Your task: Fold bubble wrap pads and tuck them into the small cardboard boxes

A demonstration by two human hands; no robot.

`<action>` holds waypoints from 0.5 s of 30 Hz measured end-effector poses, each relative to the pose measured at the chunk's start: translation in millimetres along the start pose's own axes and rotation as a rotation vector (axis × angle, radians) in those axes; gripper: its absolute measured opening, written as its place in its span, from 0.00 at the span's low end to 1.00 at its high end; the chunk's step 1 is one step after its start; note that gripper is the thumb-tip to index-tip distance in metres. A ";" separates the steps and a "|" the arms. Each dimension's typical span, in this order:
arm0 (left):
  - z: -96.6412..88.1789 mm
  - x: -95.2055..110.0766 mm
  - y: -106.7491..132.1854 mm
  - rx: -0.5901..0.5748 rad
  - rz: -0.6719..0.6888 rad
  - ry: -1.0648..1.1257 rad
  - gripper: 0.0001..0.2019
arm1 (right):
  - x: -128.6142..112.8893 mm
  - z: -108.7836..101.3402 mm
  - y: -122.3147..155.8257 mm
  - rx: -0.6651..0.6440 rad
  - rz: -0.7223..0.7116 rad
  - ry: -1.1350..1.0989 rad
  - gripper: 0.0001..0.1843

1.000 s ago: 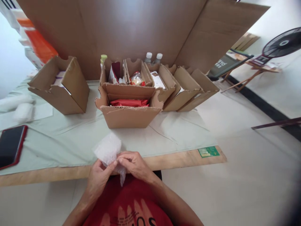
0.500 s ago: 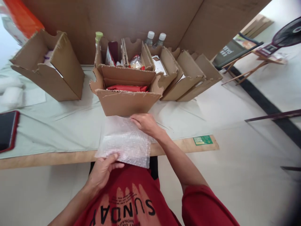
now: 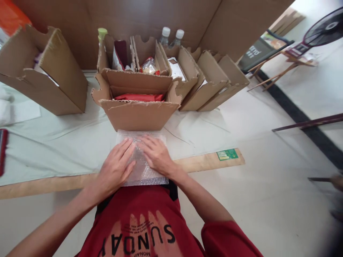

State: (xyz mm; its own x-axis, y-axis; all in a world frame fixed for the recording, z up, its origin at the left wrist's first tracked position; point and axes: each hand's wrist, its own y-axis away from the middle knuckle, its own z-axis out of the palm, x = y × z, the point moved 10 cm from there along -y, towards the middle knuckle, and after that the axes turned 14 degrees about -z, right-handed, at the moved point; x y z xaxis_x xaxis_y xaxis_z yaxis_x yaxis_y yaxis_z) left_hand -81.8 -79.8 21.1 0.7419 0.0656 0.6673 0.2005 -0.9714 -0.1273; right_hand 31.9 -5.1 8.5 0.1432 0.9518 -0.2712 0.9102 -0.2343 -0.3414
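Note:
A sheet of clear bubble wrap [image 3: 143,171] lies flat on the table's near edge, just in front of an open cardboard box [image 3: 136,114]. My left hand [image 3: 116,166] rests on its left half with fingers stretched flat. My right hand [image 3: 155,154] lies on its right half, fingers also flat and slightly spread. Both palms press down on the wrap and the fingertips almost meet in the middle. Inside the open box a red packet [image 3: 139,97] shows.
Behind the open box stands a row of cardboard bins [image 3: 187,75] with packets and two bottles [image 3: 171,35]. A larger cardboard bin [image 3: 40,75] stands at the left. A red-edged phone [image 3: 2,150] lies at the far left. A green cloth [image 3: 53,142] covers the table.
The crumpled bubble wrap was unfolded, spread out and laid flat on the table. Both hands went from pinching it to lying open on top of it.

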 end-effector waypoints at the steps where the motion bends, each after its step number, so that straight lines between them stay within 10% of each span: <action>1: 16.7 -1.0 -11.6 -0.012 0.059 -0.100 0.26 | -4.4 14.8 -6.8 -0.060 -0.022 -0.003 0.23; 5: 65.7 -29.9 -31.0 -0.081 0.120 -0.390 0.36 | 3.3 52.8 -14.4 -0.196 0.007 0.039 0.31; 15: 72.1 -41.5 -26.6 -0.131 0.093 -0.485 0.37 | 64.6 25.1 73.7 -0.206 0.248 0.162 0.38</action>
State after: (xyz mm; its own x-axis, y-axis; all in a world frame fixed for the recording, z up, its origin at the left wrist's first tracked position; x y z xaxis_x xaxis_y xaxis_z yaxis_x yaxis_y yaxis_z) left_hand -71.8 -40.3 -56.1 0.9706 0.0460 0.2364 0.0610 -0.9965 -0.0564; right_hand 98.5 34.1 -56.8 0.4147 0.8937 -0.1713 0.8967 -0.4334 -0.0903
